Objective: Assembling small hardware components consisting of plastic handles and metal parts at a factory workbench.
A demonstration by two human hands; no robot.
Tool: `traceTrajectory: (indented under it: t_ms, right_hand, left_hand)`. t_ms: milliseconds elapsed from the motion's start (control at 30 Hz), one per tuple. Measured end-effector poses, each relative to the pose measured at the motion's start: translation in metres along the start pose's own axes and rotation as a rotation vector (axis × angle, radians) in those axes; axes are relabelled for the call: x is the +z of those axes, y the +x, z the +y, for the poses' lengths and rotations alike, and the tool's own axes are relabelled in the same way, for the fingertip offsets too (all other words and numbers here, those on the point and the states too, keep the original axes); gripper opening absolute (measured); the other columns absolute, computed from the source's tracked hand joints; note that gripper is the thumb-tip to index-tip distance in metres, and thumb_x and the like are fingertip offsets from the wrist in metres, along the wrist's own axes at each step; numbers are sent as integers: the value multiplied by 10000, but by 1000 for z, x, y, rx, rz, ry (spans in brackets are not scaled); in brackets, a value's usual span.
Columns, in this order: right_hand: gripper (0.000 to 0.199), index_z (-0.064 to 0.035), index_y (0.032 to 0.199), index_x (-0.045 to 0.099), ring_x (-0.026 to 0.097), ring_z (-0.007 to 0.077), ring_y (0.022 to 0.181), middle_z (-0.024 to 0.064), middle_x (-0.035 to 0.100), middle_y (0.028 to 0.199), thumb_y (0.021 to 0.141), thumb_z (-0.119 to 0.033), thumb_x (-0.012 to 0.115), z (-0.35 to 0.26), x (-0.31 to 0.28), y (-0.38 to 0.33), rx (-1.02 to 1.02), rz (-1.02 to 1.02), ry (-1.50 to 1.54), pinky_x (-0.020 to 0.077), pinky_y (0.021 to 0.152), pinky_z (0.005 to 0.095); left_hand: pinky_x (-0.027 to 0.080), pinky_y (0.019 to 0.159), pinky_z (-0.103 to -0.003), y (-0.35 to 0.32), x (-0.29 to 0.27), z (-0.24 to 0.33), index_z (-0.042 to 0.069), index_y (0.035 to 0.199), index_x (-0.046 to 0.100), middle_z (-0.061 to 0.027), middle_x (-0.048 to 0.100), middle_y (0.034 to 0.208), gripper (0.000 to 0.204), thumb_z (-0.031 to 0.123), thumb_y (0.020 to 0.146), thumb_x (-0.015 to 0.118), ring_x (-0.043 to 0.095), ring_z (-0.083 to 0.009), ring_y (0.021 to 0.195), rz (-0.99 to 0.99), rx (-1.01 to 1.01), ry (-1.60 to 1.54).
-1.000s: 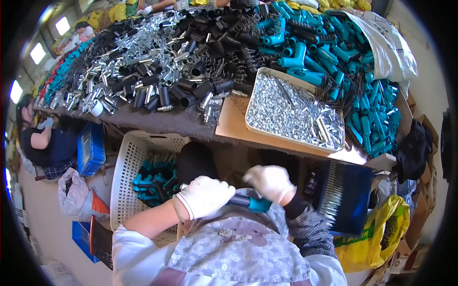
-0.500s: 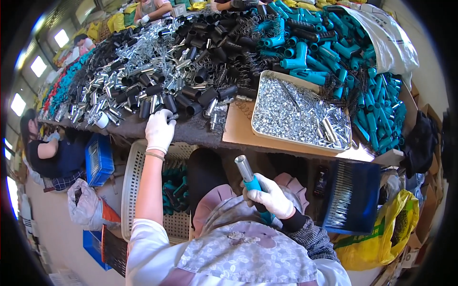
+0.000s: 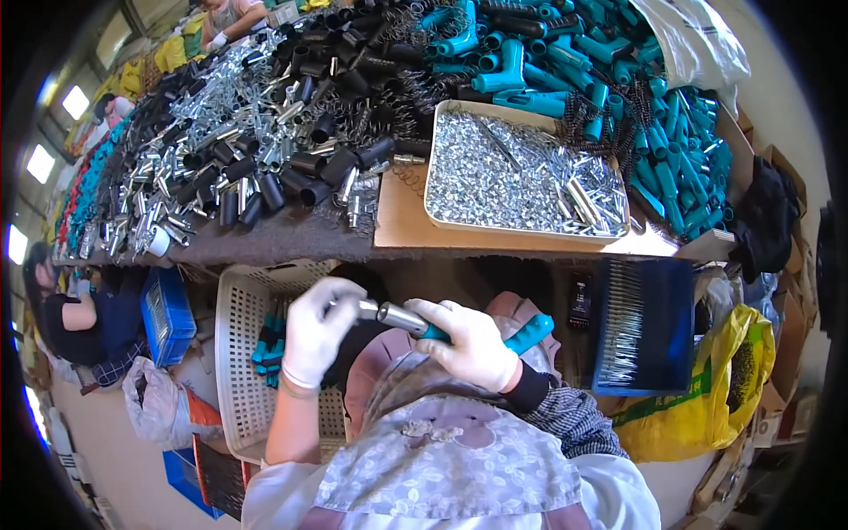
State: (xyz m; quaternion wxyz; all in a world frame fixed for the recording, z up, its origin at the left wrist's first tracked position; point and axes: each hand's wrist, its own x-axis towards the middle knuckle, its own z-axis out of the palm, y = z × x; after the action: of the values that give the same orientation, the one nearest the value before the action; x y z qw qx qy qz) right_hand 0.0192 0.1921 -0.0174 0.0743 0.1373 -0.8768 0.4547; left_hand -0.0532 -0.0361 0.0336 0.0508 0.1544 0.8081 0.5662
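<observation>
Since half a second ago, the left hand (image 3: 320, 334) has come back from the metal parts at the table (image 3: 291, 237) edge to a spot in front of the body, and it now carries a small metal piece (image 3: 367, 309); the right hand (image 3: 470, 344) then held its part with the metal tube (image 3: 402, 319) pointing up, and now that tube slants toward the left hand, its open end just beside the small piece; whether the two touch, I cannot tell; the teal handle (image 3: 530, 333) sticks out on the other side of the right hand.

Beyond the right hand and to its right, a yellow bag (image 3: 685, 433) carries lettering on a green panel, bent by the folds; farther up, a white sack (image 3: 698, 44) shows faint dark marks, too small to read.

The left hand's thumb and fingertips pinch the small piece, the wrist bent above a bare forearm; the right hand's fingers wrap around the part where tube meets handle, the forearm coming in from the lower right in a checked sleeve (image 3: 572, 420); the white basket (image 3: 231, 353) is left of the left hand, the tray (image 3: 523, 230) of small metal parts beyond the right.
</observation>
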Motion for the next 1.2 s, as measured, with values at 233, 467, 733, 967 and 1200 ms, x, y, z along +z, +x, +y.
traceTrajectory:
  t_ms: [233,467,733,967,1200]
  right_hand:
    - [524,-120,1309,634,647,323,796,129,590,854,803,-199,748,0,-2,-16,-110,41,-320,520,707,441]
    - [391,-88,1219,669,687,383,831,184,699,919,902,-315,698,7,-27,-27,-48,-101,22,554,738,447]
    - [362,-87,1177,684,700,362,836,177,709,903,915,-338,679,3,-31,-31,-9,-120,-3,561,742,443]
    - [377,-92,1180,673,698,355,797,155,701,874,901,-345,678,7,-33,-32,-5,-116,-107,561,710,446]
    - [374,-70,1157,693,701,367,804,171,710,865,902,-343,682,-2,-39,-26,-10,-190,-142,554,699,454]
  left_hand:
    - [506,697,-268,-20,22,-11,-8,985,689,-62,679,819,120,103,947,660,619,-105,746,-14,-111,20]
    - [540,839,-379,-23,19,5,26,940,704,-130,699,994,170,-26,779,690,670,-320,949,-263,476,223]
    - [533,758,-300,-28,6,3,-13,1179,658,-80,668,892,364,174,882,753,635,-147,781,-197,-30,37]
    - [538,871,-362,-25,19,15,13,967,726,-137,679,1024,193,-9,789,653,663,-290,952,-126,394,304]
    - [558,760,-317,-34,34,4,-9,1030,701,-134,730,912,202,87,856,738,721,-221,834,-240,66,105]
